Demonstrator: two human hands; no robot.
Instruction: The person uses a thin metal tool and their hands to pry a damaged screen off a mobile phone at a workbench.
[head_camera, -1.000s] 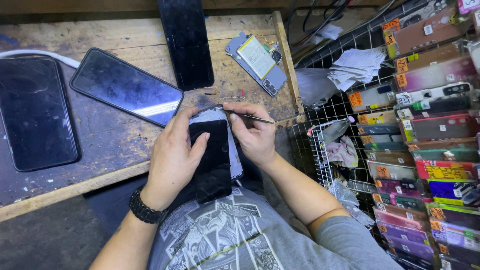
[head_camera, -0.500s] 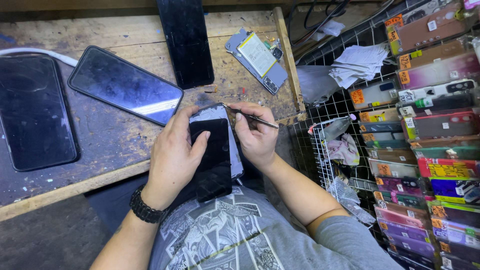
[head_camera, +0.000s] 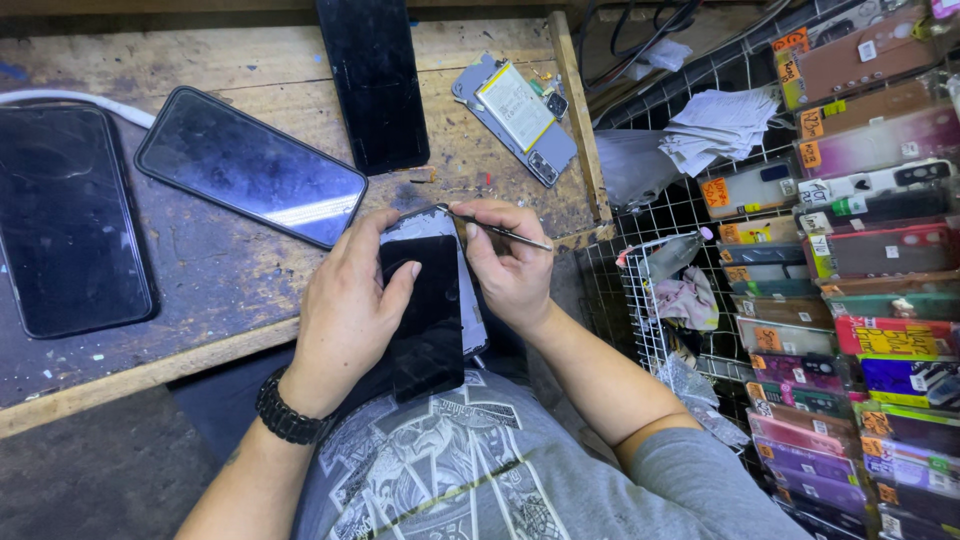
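My left hand (head_camera: 345, 310) grips a black phone (head_camera: 430, 310) held upright over my lap, its dark screen panel lifted slightly off the pale frame behind it. My right hand (head_camera: 510, 265) pinches a thin metal tool (head_camera: 505, 233) whose tip sits at the phone's top right corner, by the gap between screen and frame. A black watch band (head_camera: 285, 410) circles my left wrist.
A worn wooden workbench (head_camera: 200, 290) holds three dark phones or screens (head_camera: 250, 165) (head_camera: 65, 215) (head_camera: 375, 80) and an opened phone back with a battery (head_camera: 515, 115). A wire rack (head_camera: 650, 300) and stacked phone cases (head_camera: 860, 250) fill the right side.
My right hand and the tool have shifted slightly along the phone's top edge. The left hand keeps the same grip.
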